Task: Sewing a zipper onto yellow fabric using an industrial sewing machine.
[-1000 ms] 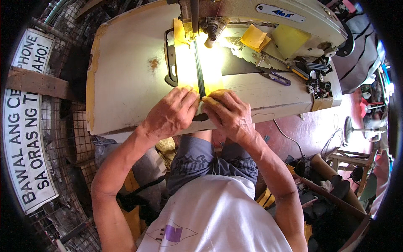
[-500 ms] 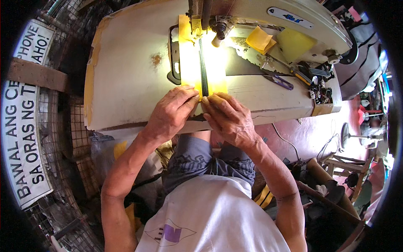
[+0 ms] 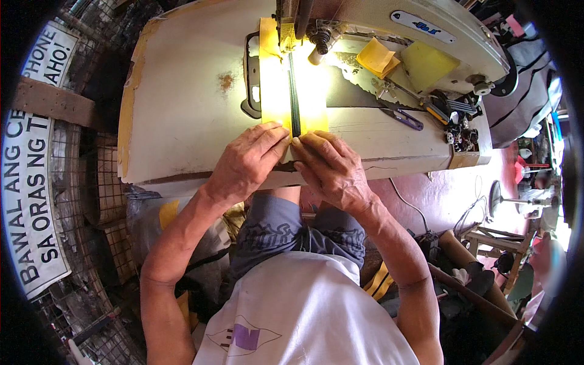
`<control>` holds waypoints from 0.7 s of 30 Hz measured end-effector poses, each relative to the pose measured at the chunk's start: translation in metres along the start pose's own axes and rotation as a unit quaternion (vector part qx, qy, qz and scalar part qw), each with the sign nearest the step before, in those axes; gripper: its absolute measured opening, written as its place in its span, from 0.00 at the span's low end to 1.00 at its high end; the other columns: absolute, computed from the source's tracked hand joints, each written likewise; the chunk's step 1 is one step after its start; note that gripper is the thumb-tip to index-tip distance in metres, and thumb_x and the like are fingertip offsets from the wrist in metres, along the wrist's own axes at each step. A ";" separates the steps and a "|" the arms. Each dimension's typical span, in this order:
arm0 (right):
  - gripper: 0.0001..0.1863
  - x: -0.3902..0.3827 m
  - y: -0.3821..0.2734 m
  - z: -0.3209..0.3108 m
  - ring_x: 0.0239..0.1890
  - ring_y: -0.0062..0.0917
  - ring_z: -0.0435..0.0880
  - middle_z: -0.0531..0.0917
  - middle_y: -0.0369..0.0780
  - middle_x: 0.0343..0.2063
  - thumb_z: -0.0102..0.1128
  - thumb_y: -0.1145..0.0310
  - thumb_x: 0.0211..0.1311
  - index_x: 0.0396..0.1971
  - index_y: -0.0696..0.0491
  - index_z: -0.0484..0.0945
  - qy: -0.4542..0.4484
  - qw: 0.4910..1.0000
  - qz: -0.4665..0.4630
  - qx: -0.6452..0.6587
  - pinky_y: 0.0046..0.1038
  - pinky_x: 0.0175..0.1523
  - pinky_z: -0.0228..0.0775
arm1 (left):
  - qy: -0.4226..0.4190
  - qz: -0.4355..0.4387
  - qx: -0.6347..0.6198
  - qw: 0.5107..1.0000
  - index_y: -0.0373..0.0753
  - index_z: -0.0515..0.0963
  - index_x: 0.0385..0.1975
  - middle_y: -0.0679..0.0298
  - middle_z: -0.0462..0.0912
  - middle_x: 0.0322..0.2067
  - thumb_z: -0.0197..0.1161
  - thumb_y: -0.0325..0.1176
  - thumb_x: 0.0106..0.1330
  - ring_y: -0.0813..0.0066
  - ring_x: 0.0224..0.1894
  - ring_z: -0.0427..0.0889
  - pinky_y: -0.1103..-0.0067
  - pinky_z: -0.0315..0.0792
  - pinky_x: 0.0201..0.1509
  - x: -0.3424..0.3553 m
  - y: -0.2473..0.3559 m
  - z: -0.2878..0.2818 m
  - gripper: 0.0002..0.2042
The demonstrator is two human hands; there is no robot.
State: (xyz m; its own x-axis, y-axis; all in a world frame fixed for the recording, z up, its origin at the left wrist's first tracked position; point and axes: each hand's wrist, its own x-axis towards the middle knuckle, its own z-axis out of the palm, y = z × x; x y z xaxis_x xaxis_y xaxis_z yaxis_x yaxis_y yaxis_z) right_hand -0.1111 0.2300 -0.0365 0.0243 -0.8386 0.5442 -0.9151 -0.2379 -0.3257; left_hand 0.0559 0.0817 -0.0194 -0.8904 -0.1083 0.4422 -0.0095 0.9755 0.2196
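A strip of yellow fabric (image 3: pixel 268 67), with a dark zipper (image 3: pixel 294 100) running along its middle, lies on the sewing machine's bed. Its far part passes beneath the needle area of the sewing machine (image 3: pixel 371 21). My left hand (image 3: pixel 246 159) pinches the near end of the strip, left of the zipper. On the other side my right hand (image 3: pixel 333 163) pinches the same end, thumb and fingers close to the zipper's tip. Both hands' fingertips nearly meet there. Bright lamp glare washes out the fabric around the needle, hiding the stitching.
Right of the strip lie yellow fabric pieces (image 3: pixel 375 58), purple-handled thread snips (image 3: pixel 406 118), a screwdriver (image 3: pixel 433 109) and a box of small metal parts (image 3: pixel 465 159). The worn table (image 3: pixel 176 109) extends leftward. A wire mesh wall (image 3: pixel 112 194) stands at the left.
The whole view has shifted slightly. Both hands keep their pinch at the strip's near end, with hardly any visible movement of the fabric.
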 end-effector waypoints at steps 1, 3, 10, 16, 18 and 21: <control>0.20 0.000 0.000 0.000 0.53 0.39 0.79 0.79 0.45 0.49 0.66 0.68 0.58 0.50 0.60 0.81 0.000 1.000 -0.005 -0.009 0.37 0.59 0.75 | -0.002 0.009 0.004 1.000 0.28 0.82 0.47 0.53 0.80 0.50 0.63 0.23 0.55 0.56 0.57 0.80 0.66 0.76 0.63 0.000 0.000 -0.001 0.18; 0.20 0.001 0.000 -0.001 0.53 0.40 0.79 0.79 0.45 0.49 0.66 0.67 0.58 0.49 0.60 0.81 0.000 1.000 -0.012 -0.017 0.38 0.59 0.75 | -0.013 0.024 0.034 0.999 0.28 0.82 0.46 0.54 0.80 0.50 0.63 0.25 0.55 0.57 0.57 0.80 0.66 0.75 0.63 0.000 0.001 -0.003 0.17; 0.22 0.007 -0.001 -0.005 0.53 0.41 0.79 0.79 0.47 0.49 0.66 0.65 0.58 0.50 0.62 0.79 -0.037 0.999 -0.022 -0.021 0.40 0.61 0.74 | -0.034 0.040 0.005 0.999 0.30 0.81 0.49 0.55 0.80 0.53 0.65 0.25 0.55 0.60 0.59 0.77 0.61 0.67 0.69 0.000 -0.007 -0.010 0.19; 0.24 0.010 -0.001 -0.010 0.53 0.41 0.79 0.79 0.47 0.51 0.68 0.64 0.57 0.51 0.63 0.79 -0.065 0.997 -0.028 -0.030 0.40 0.61 0.73 | -0.052 0.026 0.013 0.998 0.29 0.79 0.51 0.52 0.78 0.55 0.67 0.32 0.58 0.57 0.62 0.75 0.59 0.65 0.71 -0.004 -0.002 -0.011 0.21; 0.24 0.011 0.002 -0.012 0.53 0.41 0.79 0.79 0.48 0.51 0.67 0.64 0.58 0.51 0.64 0.79 -0.063 0.997 -0.033 -0.023 0.40 0.62 0.73 | -0.083 0.011 0.006 0.996 0.25 0.78 0.53 0.48 0.76 0.56 0.65 0.44 0.63 0.52 0.64 0.73 0.58 0.63 0.73 -0.003 0.000 -0.013 0.27; 0.24 0.013 0.005 -0.015 0.53 0.40 0.79 0.79 0.48 0.51 0.67 0.64 0.58 0.50 0.65 0.79 -0.077 0.996 -0.039 -0.010 0.40 0.62 0.73 | -0.099 0.004 0.002 0.995 0.23 0.77 0.54 0.45 0.75 0.57 0.62 0.47 0.66 0.50 0.64 0.72 0.58 0.63 0.73 -0.002 0.005 -0.016 0.29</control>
State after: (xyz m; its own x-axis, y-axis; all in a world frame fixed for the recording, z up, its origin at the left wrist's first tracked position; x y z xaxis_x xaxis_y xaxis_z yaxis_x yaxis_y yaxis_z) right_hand -0.1210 0.2247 -0.0196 0.1561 -0.8832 0.4422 -0.9158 -0.2972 -0.2703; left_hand 0.0646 0.0838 -0.0052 -0.9624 -0.0618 0.2643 -0.0039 0.9768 0.2140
